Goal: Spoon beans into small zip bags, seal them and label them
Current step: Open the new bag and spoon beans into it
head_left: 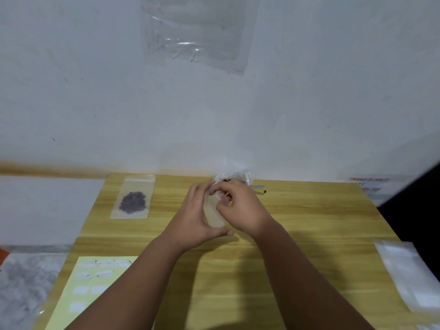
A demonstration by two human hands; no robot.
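Both my hands hold a small clear zip bag [215,216] upright over the middle of the wooden table [297,246]. My left hand [198,217] cups its left side, thumb under the bottom. My right hand [240,208] pinches the bag's top edge. Behind my fingers lies a crumpled clear bag of dark beans [234,177], mostly hidden. One loose bean [265,191] and a pale spoon handle [258,187] lie to its right. A filled, flat zip bag of dark beans [133,198] rests at the far left of the table.
A yellow sheet of white labels [92,284] lies at the near left, some with writing. A stack of empty clear bags [409,272] sits at the right edge. The white wall stands right behind the table, with a plastic sleeve [195,32] taped on it.
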